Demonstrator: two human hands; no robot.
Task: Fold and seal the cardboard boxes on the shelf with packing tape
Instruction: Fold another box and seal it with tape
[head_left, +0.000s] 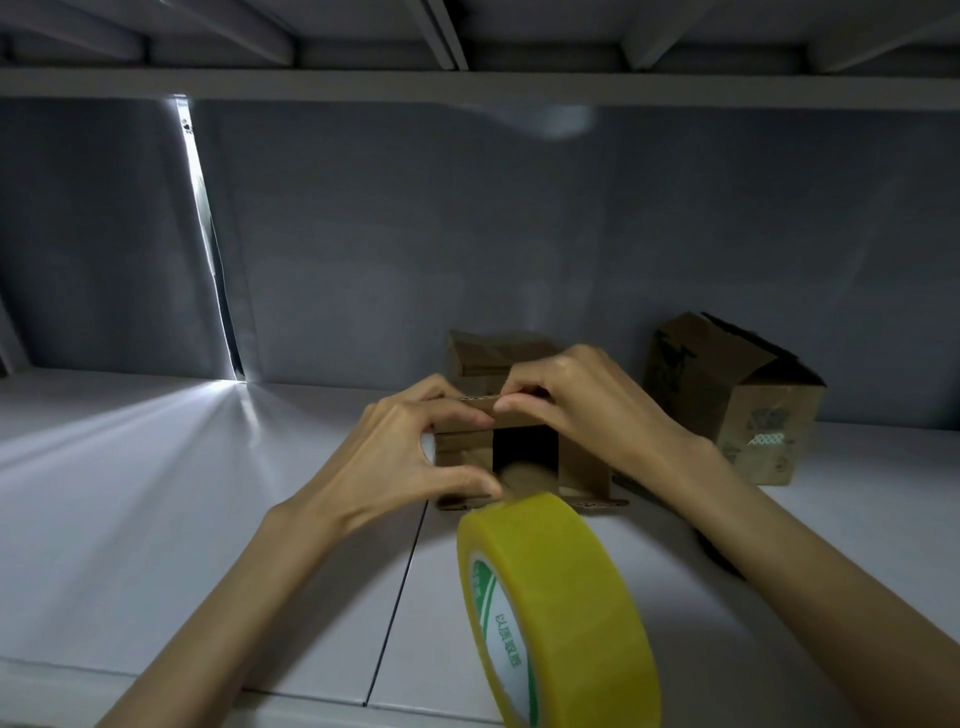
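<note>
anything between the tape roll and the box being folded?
Nothing in the head view: the yellow tape roll stands on edge right before the small open box, overlapping its bottom flap.

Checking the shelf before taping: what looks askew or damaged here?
The cardboard box at right sits tilted, its top flap sprung open. The tape roll stands on edge.

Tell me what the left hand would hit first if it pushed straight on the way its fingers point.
The left hand points right along the small open brown cardboard box it holds. Its fingertips would most likely meet the right hand first, pinching the same top flap; depth is hard to judge.
</note>
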